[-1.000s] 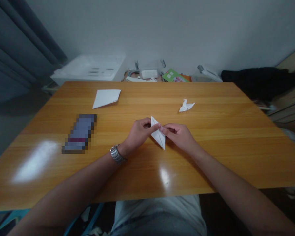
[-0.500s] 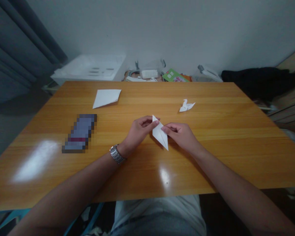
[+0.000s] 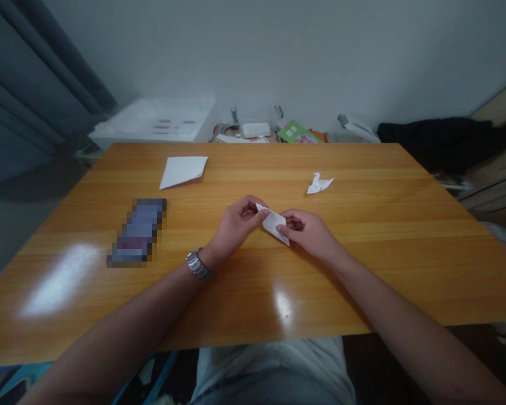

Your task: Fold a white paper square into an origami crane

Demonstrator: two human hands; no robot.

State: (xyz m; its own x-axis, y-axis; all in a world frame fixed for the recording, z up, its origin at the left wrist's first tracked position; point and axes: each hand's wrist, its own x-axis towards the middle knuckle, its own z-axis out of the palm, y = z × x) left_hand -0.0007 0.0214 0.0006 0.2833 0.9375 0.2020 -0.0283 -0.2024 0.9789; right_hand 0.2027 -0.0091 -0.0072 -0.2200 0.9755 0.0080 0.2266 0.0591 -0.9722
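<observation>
A small piece of folded white paper (image 3: 274,223) is held just above the middle of the wooden table (image 3: 236,298). My left hand (image 3: 242,220) pinches its upper left end, thumb on top and fingers behind. At the right edge, my right hand (image 3: 306,229) grips it, with the thumb pressed on its face and the fingers partly hidden behind. Beyond my right hand stands a folded paper bird (image 3: 319,184). A silver wristwatch (image 3: 198,265) circles my left wrist.
Toward the table's far left lies a white paper sheet (image 3: 183,170). A phone (image 3: 139,232), blurred into blocks, rests left of my left hand. Behind the far edge are a white plastic tray (image 3: 152,118), a green booklet (image 3: 296,133) and dark cloth (image 3: 438,135).
The folded paper has turned and tilted, so its diamond shape now looks narrower and shorter. My right thumb has shifted lower on it. Both hands keep their hold.
</observation>
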